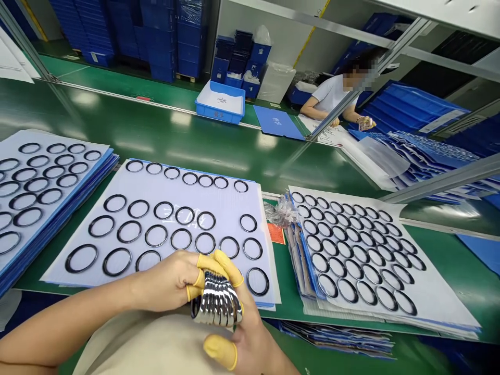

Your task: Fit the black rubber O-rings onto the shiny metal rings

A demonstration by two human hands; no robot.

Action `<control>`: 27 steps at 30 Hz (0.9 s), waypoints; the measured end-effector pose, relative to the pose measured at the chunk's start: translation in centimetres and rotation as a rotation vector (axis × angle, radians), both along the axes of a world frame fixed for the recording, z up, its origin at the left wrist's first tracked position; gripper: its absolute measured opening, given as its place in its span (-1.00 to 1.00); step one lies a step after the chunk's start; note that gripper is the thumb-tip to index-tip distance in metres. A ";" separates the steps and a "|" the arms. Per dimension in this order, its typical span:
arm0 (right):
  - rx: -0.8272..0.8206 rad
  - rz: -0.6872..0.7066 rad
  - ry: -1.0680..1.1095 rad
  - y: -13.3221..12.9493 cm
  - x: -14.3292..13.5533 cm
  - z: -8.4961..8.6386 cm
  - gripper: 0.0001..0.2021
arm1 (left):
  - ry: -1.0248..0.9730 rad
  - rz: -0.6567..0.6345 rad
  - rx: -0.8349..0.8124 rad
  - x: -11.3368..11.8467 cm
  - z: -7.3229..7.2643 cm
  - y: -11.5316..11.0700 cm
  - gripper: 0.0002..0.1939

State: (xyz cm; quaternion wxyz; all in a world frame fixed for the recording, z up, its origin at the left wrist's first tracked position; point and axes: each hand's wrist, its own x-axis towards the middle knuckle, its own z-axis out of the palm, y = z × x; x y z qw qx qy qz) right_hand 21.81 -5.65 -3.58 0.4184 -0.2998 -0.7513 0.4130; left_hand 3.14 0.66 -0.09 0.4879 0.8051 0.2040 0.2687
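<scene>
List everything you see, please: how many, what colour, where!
Shiny round metal rings: several, silver, bundled bottom middle
Thin round black rings: many, black, left, middle, right
White rectangular sheets: three, white, under the black rings
Crumpled clear plastic: one bunch, colourless, left of right sheet
Orange paper card: one, orange, beside plastic
Long green worktops: count unclear, green, middle
Blue plastic tray: one, light blue, far side
Flat blue sheet: one, blue, right of tray
Blue plastic boxes: many, blue, back
Grey metal bars: several, grey, top
Seated person: one, white top, upper right
Left hand, right hand: two, yellow fingertips, on the metal rings
</scene>
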 end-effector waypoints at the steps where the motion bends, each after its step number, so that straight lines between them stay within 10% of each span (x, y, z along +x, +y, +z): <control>1: 0.009 0.009 0.016 -0.1 0.1 -0.1 -0.31 | -0.007 0.010 0.054 0.0 0.0 -0.1 -0.74; 11: -0.099 0.012 0.092 -0.1 0.0 -0.3 -0.64 | -0.035 0.041 0.434 -0.9 -0.3 -0.5 -0.71; 20: -0.197 -0.203 0.175 0.3 -1.1 -0.9 -0.56 | -0.049 0.194 0.301 -1.2 -0.5 -1.6 -0.66; 27: -0.031 -0.215 0.079 1.6 -2.6 -1.8 -0.89 | 0.023 0.497 0.218 -1.8 -3.0 -2.4 -0.69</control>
